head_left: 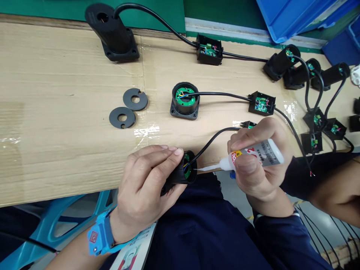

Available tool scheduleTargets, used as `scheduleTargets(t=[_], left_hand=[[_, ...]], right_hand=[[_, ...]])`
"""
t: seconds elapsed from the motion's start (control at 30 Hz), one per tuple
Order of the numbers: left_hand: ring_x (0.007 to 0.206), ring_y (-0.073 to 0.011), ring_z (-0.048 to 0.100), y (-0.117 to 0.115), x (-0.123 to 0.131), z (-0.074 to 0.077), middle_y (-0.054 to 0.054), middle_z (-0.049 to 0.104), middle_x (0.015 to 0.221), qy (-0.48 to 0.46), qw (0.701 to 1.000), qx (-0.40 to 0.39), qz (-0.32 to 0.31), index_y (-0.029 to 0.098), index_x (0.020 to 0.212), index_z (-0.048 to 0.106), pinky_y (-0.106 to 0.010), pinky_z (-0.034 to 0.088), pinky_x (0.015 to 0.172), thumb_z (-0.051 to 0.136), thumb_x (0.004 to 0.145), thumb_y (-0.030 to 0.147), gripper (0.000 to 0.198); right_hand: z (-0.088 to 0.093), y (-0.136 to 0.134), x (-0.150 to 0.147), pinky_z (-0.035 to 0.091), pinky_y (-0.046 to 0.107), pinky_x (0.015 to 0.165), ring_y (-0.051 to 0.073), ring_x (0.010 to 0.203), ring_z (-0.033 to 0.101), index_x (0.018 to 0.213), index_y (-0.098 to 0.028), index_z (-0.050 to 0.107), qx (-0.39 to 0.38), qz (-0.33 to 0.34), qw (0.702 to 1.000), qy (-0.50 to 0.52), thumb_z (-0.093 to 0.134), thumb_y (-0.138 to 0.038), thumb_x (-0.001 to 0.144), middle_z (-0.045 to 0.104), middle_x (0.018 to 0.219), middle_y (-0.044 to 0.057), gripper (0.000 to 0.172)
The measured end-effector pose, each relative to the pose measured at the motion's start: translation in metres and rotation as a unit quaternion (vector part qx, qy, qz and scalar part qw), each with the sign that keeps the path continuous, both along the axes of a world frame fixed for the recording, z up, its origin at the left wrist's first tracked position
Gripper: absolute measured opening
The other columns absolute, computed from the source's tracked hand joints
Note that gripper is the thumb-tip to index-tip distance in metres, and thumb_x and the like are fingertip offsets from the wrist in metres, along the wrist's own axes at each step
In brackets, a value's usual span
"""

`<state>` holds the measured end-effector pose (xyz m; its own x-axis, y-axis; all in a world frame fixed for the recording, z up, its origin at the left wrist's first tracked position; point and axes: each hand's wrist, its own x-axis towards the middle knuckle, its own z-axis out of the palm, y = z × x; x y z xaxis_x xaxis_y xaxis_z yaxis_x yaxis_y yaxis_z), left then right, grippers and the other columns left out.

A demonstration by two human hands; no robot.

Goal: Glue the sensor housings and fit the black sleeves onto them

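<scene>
My left hand [146,183] is closed round a black round housing [182,171] at the near table edge; a green circuit board and coloured wires show in its open end. My right hand [260,161] grips a grey adhesive tube [263,153], its white nozzle tip touching the housing's opening. A black cable [213,139] runs from the housing up to a small black box [249,124] behind my right hand. A blue wrist strap [101,236] circles my left wrist.
On the cardboard-covered table [56,112] lie two black ring gaskets [128,108], another open housing with green board [185,99], a tall black housing [112,32], wired black boxes [261,103] and more units at right. Blue bins [295,15] stand behind. Another person's arm [337,191] is at right.
</scene>
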<state>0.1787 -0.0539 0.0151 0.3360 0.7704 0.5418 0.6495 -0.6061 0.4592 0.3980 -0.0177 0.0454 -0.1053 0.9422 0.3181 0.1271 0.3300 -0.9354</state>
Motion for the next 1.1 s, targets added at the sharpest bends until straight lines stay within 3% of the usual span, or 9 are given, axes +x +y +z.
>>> scheduleTargets(t=[0.17,0.67,0.83,1.1], left_hand=[[0.107,-0.0295,0.068,0.0002,0.0002,0.0006,-0.014,0.069,0.11,-0.005,1.0,0.002,-0.008,0.008,0.125,0.063,-0.042,0.058,0.097,0.083,0.073,0.006,0.056],[0.109,-0.0294,0.068,-0.0009,-0.0003,0.0001,-0.012,0.069,0.113,-0.001,1.0,0.017,0.0,0.014,0.134,0.06,-0.043,0.059,0.097,0.083,0.075,0.009,0.063],[0.109,-0.0296,0.068,-0.0007,-0.0002,-0.0011,-0.012,0.069,0.113,0.0,1.0,0.013,0.001,0.013,0.132,0.061,-0.043,0.059,0.097,0.082,0.075,0.007,0.061],[0.104,-0.0284,0.069,0.001,0.0025,0.0063,-0.013,0.069,0.107,-0.004,1.0,-0.01,0.002,0.01,0.121,0.064,-0.042,0.059,0.096,0.082,0.074,0.007,0.05]], right_hand=[[-0.0012,0.0016,-0.0043,0.034,0.028,0.037,0.01,0.047,0.047,0.091,-0.024,0.067,0.061,-0.005,0.997,0.036,0.076,-0.032,0.091,0.061,0.067,-0.003,0.012],[0.0001,-0.0006,-0.0013,0.038,0.028,0.038,0.01,0.047,0.048,0.093,-0.022,0.066,0.055,0.02,0.998,0.022,0.072,-0.033,0.095,0.063,0.07,-0.002,0.012],[-0.0035,-0.0002,-0.0031,0.042,0.027,0.04,0.009,0.049,0.051,0.091,-0.021,0.067,0.08,-0.003,0.997,0.02,0.077,-0.034,0.092,0.062,0.071,-0.003,0.016],[-0.0027,0.0033,-0.0055,0.036,0.028,0.039,0.009,0.046,0.047,0.085,-0.024,0.063,0.107,-0.042,0.993,-0.019,0.074,-0.032,0.091,0.058,0.065,-0.005,0.016]])
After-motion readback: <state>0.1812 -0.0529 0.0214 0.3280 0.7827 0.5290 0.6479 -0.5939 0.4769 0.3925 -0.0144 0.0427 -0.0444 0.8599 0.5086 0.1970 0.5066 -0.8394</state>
